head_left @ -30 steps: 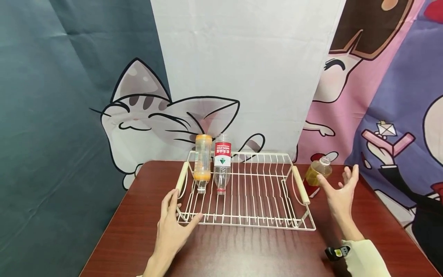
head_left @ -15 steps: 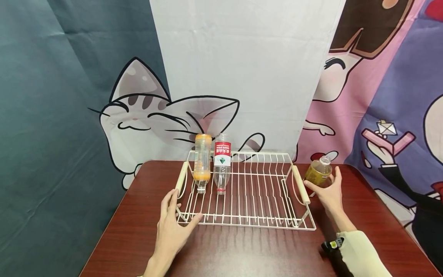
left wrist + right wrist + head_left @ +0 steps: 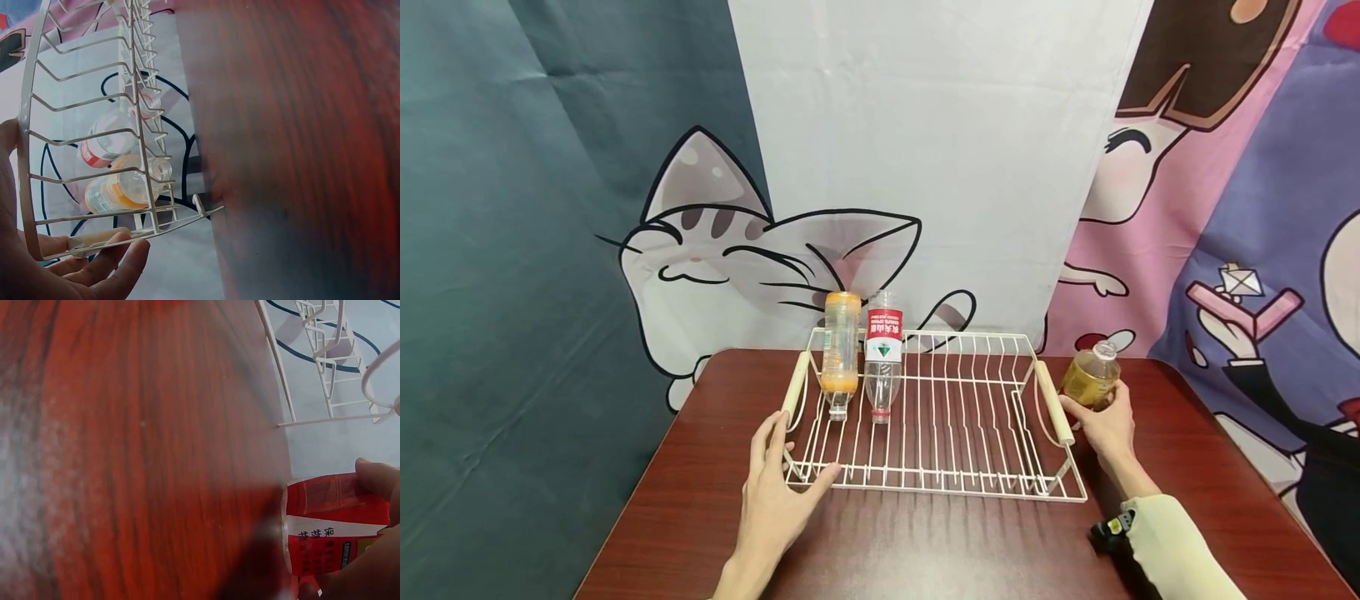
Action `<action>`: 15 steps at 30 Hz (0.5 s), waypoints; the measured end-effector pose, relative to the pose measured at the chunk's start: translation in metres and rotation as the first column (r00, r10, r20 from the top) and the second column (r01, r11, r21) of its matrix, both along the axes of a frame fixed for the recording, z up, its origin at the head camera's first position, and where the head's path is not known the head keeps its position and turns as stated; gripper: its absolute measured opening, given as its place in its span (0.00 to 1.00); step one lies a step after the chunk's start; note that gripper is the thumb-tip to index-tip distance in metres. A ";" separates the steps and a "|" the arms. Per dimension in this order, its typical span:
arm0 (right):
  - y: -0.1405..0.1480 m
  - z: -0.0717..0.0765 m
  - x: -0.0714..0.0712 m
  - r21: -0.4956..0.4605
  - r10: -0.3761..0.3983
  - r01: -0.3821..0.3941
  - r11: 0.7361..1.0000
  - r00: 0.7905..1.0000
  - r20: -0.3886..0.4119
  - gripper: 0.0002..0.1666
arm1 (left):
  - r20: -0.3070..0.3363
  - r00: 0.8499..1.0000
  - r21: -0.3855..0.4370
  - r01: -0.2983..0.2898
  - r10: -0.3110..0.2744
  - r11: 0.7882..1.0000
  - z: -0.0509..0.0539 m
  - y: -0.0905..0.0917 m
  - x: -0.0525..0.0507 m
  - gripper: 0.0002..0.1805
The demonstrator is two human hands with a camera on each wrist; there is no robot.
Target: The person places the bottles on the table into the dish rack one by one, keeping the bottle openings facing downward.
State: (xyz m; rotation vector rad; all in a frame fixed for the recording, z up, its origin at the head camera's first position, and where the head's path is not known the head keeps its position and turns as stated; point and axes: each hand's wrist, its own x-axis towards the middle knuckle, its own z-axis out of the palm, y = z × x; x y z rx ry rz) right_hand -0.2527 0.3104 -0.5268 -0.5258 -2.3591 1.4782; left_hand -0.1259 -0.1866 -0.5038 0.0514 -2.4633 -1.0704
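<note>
Clock is centered on the rack, head view. Nearest: pale sleeve (image 3: 1180, 542) at 4 o'clock, black wrist device (image 3: 1108, 532) at its cuff. Left hand (image 3: 769, 504) at 8 o'clock, grasping the near corner of the white wire rack (image 3: 936, 492): thumb at the front rail, fingers curled round the end by the left wooden handle (image 3: 797, 385). Right hand (image 3: 1111, 429) at 3 o'clock, grasping the yellow-and-red bottle (image 3: 1086, 381), neck up, just outside the right wooden handle (image 3: 1054, 404); can't tell if its base sits fully on the table (image 3: 917, 554). Inside the rack: orange-banded bottle (image 3: 841, 350) at 10, red-and-white-label bottle (image 3: 883, 350) at 11, side by side, both inverted, necks down and toward the person. Farthest: printed backdrop (image 3: 955, 167) behind the table, grey cartoon cat (image 3: 696, 250) at 10.
</note>
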 end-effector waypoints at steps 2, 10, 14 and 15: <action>0.001 0.001 0.001 -0.014 -0.007 0.007 1.000 1.000 0.000 0.62 | 0.004 1.000 0.000 0.001 -0.001 1.000 0.000 0.000 0.000 0.60; 0.002 0.005 0.014 -0.005 -0.054 0.054 0.999 0.999 -0.007 0.63 | 0.008 1.000 -0.001 0.000 0.000 1.000 0.001 0.000 0.002 0.60; 0.002 0.010 0.023 0.026 -0.078 0.079 0.997 0.996 -0.030 0.61 | 0.005 1.000 -0.006 -0.003 0.003 1.000 0.001 0.000 0.002 0.60; 0.001 0.011 0.026 0.033 -0.086 0.087 0.996 0.996 -0.037 0.61 | 0.004 1.000 -0.008 -0.003 0.003 1.000 0.001 0.001 0.002 0.60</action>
